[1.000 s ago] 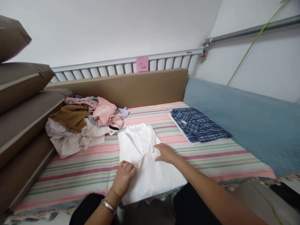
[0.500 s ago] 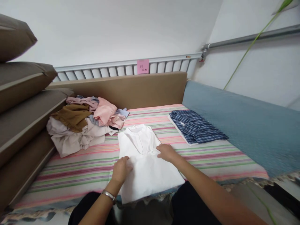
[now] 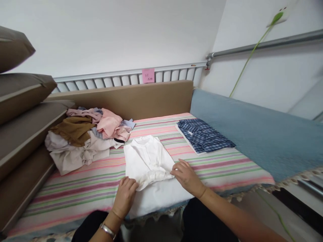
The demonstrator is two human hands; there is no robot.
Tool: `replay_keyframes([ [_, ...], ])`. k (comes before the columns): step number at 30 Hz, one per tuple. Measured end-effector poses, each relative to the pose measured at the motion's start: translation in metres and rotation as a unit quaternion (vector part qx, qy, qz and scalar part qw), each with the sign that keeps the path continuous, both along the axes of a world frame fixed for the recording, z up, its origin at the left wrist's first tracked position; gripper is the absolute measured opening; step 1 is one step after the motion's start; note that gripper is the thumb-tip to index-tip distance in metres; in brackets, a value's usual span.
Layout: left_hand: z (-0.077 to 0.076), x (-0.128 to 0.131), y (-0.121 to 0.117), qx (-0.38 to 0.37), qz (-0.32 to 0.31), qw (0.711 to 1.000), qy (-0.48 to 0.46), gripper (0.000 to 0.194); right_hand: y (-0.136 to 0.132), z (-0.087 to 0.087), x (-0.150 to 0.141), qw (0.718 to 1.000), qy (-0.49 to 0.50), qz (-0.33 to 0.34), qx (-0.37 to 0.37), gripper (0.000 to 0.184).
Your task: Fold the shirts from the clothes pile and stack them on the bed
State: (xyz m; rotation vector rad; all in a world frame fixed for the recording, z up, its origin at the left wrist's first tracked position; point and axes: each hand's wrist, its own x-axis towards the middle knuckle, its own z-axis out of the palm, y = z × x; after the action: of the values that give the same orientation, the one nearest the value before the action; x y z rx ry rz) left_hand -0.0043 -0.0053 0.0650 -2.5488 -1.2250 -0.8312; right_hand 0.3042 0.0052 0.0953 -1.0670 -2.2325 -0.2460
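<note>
A white shirt (image 3: 146,156) lies in front of me with its collar pointing away and its sides folded in. My left hand (image 3: 126,193) pinches the left end of a gathered edge of the shirt. On the other side, my right hand (image 3: 188,178) grips the right end of that same edge, fingers closed. Between both hands the edge sags slightly, lying over the lower white fabric. To the right rests a folded blue plaid garment (image 3: 205,136) with a white layer showing beneath it.
A striped cloth (image 3: 83,183) covers the surface. A heap of crumpled clothes (image 3: 75,131) in brown, pink and beige sits at the left, beside stacked brown cushions (image 3: 22,121). Behind are a brown backrest (image 3: 151,99) and a radiator; a blue-covered backrest (image 3: 239,124) is at the right.
The gathered edge of the shirt has been pulled towards me over the lower fabric. My hands have moved nearer to me and slightly apart. The view has shifted a little.
</note>
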Motion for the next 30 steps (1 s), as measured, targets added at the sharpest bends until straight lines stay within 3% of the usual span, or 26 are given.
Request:
replay_keyframes([
  [6, 0.022, 0.0, -0.018, 0.022, -0.026, 0.997, -0.071, 0.024, -0.008, 0.025, 0.0, 0.999, 0.023, 0.022, 0.001, 0.019],
  [12, 0.069, -0.011, -0.032, 0.068, -0.054, 0.995, -0.059, 0.023, -0.007, 0.079, 0.0, 0.998, 0.015, 0.053, 0.02, 0.02],
  [15, 0.1, -0.02, -0.01, 0.076, -0.026, 0.995, -0.054, 0.021, 0.021, 0.111, -0.003, 0.999, -0.001, 0.049, 0.019, 0.019],
  [18, 0.119, -0.028, 0.045, 0.05, -0.006, 0.997, -0.052, 0.012, 0.077, 0.127, -0.012, 0.999, -0.007, 0.04, -0.006, 0.017],
  [21, 0.11, -0.03, 0.123, -0.088, 0.045, 0.992, -0.081, 0.006, 0.15, 0.11, -0.026, 0.998, -0.024, 0.019, -0.06, 0.014],
  [25, 0.061, -0.024, 0.211, -0.302, 0.139, 0.935, -0.12, 0.012, 0.231, 0.042, -0.045, 0.973, -0.105, -0.081, -0.191, 0.014],
  [28, 0.024, -0.024, 0.238, -0.349, 0.167, 0.914, -0.122, 0.006, 0.257, -0.007, -0.051, 0.952, -0.132, -0.126, -0.245, 0.013],
  [30, 0.013, -0.027, 0.239, -0.363, 0.166, 0.908, -0.13, 0.008, 0.261, -0.023, -0.049, 0.951, -0.131, -0.128, -0.251, 0.012],
])
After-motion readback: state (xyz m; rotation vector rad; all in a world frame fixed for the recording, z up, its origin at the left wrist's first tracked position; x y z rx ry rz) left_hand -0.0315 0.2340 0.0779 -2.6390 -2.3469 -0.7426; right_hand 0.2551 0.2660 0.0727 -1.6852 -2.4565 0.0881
